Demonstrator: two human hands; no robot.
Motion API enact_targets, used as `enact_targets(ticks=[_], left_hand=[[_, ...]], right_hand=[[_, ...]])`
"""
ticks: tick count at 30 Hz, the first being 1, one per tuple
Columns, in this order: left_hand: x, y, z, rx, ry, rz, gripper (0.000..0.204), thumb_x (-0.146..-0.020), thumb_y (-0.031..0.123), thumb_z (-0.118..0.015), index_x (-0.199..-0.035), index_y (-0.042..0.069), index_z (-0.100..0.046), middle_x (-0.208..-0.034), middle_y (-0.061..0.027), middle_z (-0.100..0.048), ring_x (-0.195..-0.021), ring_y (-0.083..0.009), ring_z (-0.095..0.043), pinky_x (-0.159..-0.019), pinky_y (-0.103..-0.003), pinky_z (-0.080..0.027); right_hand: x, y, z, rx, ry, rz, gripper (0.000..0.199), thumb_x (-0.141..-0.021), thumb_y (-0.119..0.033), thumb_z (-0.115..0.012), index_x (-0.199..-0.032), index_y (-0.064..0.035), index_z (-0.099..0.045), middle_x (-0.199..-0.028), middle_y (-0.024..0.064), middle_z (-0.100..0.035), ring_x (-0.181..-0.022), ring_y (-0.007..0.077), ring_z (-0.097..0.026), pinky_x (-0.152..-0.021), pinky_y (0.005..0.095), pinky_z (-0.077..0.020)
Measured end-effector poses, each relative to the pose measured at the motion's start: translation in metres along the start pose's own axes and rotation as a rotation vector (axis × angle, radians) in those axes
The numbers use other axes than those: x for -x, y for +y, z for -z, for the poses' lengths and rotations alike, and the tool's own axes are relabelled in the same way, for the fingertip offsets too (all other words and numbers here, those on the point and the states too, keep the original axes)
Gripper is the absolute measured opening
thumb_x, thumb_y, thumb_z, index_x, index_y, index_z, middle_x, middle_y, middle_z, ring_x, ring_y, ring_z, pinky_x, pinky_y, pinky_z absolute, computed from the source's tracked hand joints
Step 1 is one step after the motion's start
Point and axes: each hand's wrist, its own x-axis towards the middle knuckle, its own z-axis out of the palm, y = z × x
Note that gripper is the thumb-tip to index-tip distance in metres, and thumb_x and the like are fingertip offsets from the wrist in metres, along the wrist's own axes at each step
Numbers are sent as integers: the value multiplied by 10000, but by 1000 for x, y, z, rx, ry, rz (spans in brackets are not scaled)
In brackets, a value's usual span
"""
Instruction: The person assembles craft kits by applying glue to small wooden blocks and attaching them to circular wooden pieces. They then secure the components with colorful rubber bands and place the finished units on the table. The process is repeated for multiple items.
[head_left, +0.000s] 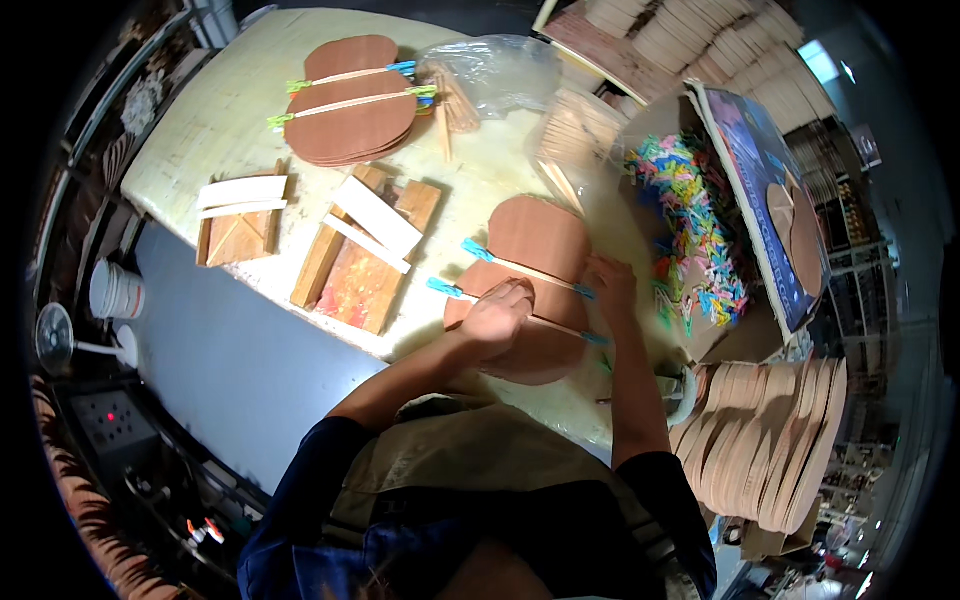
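Note:
A brown guitar-shaped wooden panel (535, 235) lies on the table in front of me, with two thin pale wooden strips across it. Blue clothespins (477, 249) sit at the strips' ends along both sides of the panel. My left hand (497, 318) rests over the panel's middle, fingers bent down on the lower strip (555, 325) and hiding part of it. At the right edge, my right hand (612, 285) has its fingers closed on the panel, right beside the upper strip's clothespin; its fingertips are partly hidden.
A similar clipped panel stack (350, 125) lies at the far left. Wooden jigs (330, 265) with white pieces stand nearer. Plastic bags (490, 75) and loose strips lie behind. A box (720, 335) of colourful clothespins stands right, above stacked curved wooden pieces (750, 430).

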Motion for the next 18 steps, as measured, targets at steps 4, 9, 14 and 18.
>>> enact_targets(ticks=[4, 9, 14, 18], left_hand=[[0, 31, 27, -46, 225, 47, 215, -709, -11, -615, -918, 36, -611, -1089, -146, -571, -1058, -315, -529, -876, -403, -439], [78, 46, 35, 72, 541, 628, 243, -771, 126, -646, -979, 60, -540, -936, -71, -515, -947, -289, -471, -869, -426, -389], [99, 21, 28, 1143, 219, 1192, 200, -847, 59, -614, -1025, 34, -527, -927, -57, -567, -858, -169, -563, -716, -305, -492], [91, 29, 40, 1205, 331, 1170, 158, -856, 21, -594, -1002, 55, -545, -882, -49, -602, -782, -146, -599, -696, -294, -519]], right_hand=[[72, 34, 61, 53, 167, -222, 334, -726, -138, -671, -1056, -89, -660, -1098, 95, -592, -1055, 291, -518, -828, 409, -453], [100, -54, 302, 412, 802, -469, 432, -858, -222, -651, -1225, -15, -556, -1302, 209, -494, -1193, 330, -484, -1006, 429, -368], [216, -9, 497, 1420, 70, -1209, 787, -794, -592, -604, -1388, -114, -407, -1346, 182, -466, -1229, 327, -448, -993, 470, -366], [338, 61, 534, -322, 360, -1509, 888, -767, -661, -597, -1321, 16, -444, -1235, 143, -545, -1061, 229, -548, -896, 404, -443]])
